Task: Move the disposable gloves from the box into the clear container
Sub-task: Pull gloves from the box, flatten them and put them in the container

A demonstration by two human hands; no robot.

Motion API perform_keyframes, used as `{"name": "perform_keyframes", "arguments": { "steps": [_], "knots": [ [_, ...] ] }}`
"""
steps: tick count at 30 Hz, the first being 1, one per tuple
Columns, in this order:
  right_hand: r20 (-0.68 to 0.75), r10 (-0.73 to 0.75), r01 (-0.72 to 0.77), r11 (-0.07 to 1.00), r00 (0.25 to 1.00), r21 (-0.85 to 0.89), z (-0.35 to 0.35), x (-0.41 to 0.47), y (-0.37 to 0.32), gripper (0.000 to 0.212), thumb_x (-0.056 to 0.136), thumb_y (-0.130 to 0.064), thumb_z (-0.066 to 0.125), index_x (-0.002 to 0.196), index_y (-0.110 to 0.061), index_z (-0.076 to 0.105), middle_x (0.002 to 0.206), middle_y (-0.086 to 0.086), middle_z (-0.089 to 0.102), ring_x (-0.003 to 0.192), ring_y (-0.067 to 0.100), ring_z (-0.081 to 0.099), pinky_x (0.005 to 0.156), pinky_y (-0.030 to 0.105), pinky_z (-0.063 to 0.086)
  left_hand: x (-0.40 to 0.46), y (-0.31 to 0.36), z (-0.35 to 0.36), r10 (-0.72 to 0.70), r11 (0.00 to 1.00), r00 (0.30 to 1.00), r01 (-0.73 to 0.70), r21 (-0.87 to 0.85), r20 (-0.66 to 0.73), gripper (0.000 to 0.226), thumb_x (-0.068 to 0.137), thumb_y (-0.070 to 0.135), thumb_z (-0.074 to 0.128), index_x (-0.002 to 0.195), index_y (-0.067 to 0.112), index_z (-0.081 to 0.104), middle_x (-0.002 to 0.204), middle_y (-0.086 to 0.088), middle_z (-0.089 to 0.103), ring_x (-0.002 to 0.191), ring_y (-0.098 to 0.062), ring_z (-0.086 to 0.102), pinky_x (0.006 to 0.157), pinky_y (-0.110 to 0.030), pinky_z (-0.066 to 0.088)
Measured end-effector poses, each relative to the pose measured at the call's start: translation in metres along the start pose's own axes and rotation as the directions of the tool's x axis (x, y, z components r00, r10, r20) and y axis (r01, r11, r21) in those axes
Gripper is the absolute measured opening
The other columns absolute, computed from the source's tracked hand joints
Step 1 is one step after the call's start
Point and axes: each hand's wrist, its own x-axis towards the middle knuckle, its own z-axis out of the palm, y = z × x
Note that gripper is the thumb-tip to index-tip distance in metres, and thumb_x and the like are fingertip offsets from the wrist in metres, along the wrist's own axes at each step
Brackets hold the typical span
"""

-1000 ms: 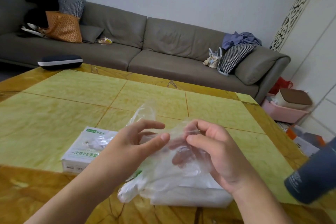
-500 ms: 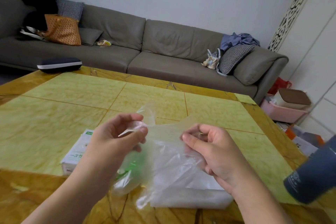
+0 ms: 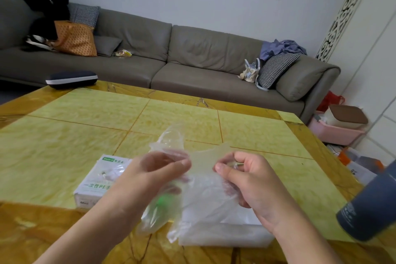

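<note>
Glove box (image 3: 100,180): set on the table (image 3: 64,135) at about 8 o'clock of the view, just left of the left hand; a glove can be made out at its opening, so it is judged not yet emptied.
Left hand (image 3: 150,176): fingers and thumb curled together, pinched on the thin film of the gloves (image 3: 199,180); held at about 9 o'clock of the bundle.
Gloves: a crumpled clear bundle stretched between the two hands, held up directly above the clear container; not yet released.
Right hand (image 3: 246,180): thumb and forefinger pinched on the bundle's other edge, at about 3 o'clock of it.
Clear container (image 3: 225,233): at 6 o'clock, below the bundle; pale film is seen inside; how much cannot be told.
Progress: judged partway; this bundle is left to be lowered in, and whatever is left in the box after it.
</note>
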Motion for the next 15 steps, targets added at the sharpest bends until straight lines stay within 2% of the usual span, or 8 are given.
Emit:
{"name": "perform_keyframes", "arguments": {
  "steps": [2, 4, 7, 9, 12, 15],
  "knots": [
    [0.026, 0.001, -0.001, 1.0, 1.0, 0.001, 0.0021, -0.0006, 0.0006, 0.004, 0.097, -0.009, 0.071, 0.098, -0.005, 0.071, 0.058, 0.005, 0.05, 0.047, 0.015, 0.037, 0.04, 0.02, 0.023, -0.0005, -0.0004, 0.0046, 0.017, 0.997, 0.998, -0.012, 0.082, -0.06, 0.022, 0.083, 0.025, 0.082, 0.098, 0.009, 0.079, 0.096, -0.009, 0.079, 0.089, -0.023, 0.076, 0.081, -0.038, 0.061],
    [0.034, 0.001, -0.001, 1.0, 0.999, 0.004, 0.0041, -0.0003, 0.0003, 0.004, 0.097, -0.01, 0.071, 0.098, -0.006, 0.072, 0.057, 0.004, 0.051, 0.051, 0.019, 0.035, 0.042, 0.022, 0.023, 0.0015, -0.0018, 0.0047, 0.043, 0.999, 0.99, -0.04, 0.026, -0.131, 0.015, 0.086, 0.02, 0.078, 0.091, 0.006, 0.08, 0.088, -0.015, 0.078, 0.081, -0.026, 0.075, 0.073, -0.037, 0.061],
    [0.04, -0.005, 0.005, 1.0, 0.999, 0.012, 0.0044, 0.0001, 0.0002, 0.005, 0.098, -0.008, 0.068, 0.098, -0.004, 0.07, 0.057, 0.006, 0.05, 0.054, 0.02, 0.035, 0.045, 0.027, 0.021, 0.004, -0.0023, 0.0012, 0.036, 0.994, 0.977, -0.057, -0.094, -0.21, 0.012, 0.09, 0.015, 0.074, 0.093, 0.005, 0.079, 0.083, -0.015, 0.076, 0.072, -0.021, 0.072, 0.062, -0.032, 0.06],
    [0.057, -0.015, 0.015, 1.0, 0.998, 0.003, 0.0038, -0.0008, -0.0019, 0.007, 0.098, -0.008, 0.068, 0.098, -0.001, 0.068, 0.06, 0.009, 0.052, 0.053, 0.02, 0.041, 0.046, 0.029, 0.026, 0.0043, -0.0025, -0.0008, 0.039, 0.99, 0.976, -0.066, -0.122, -0.216, 0.011, 0.09, 0.013, 0.072, 0.092, 0.005, 0.079, 0.08, -0.016, 0.073, 0.068, -0.02, 0.07, 0.057, -0.028, 0.058],
    [0.069, -0.034, 0.034, 0.999, 0.997, 0.007, 0.003, -0.0031, -0.0049, 0.015, 0.097, -0.014, 0.07, 0.094, 0.001, 0.069, 0.063, 0.014, 0.056, 0.055, 0.023, 0.05, 0.051, 0.03, 0.038, 0.0039, -0.0048, -0.0012, 0.057, 0.995, 0.981, -0.072, -0.075, -0.188, 0.011, 0.092, 0.013, 0.071, 0.09, 0.007, 0.08, 0.081, -0.018, 0.073, 0.066, -0.023, 0.068, 0.054, -0.031, 0.056],
    [0.011, -0.063, 0.063, 0.998, 0.998, -0.004, 0.0026, -0.003, -0.005, 0.017, 0.101, -0.012, 0.066, 0.09, 0.0, 0.07, 0.059, 0.012, 0.054, 0.048, 0.021, 0.047, 0.045, 0.028, 0.035, 0.0047, -0.0073, -0.0009, 0.109, 0.993, 0.978, -0.115, -0.021, -0.175, 0.018, 0.098, 0.018, 0.065, 0.089, 0.012, 0.079, 0.079, -0.014, 0.071, 0.057, -0.024, 0.059, 0.045, -0.03, 0.044]
  ]
}}
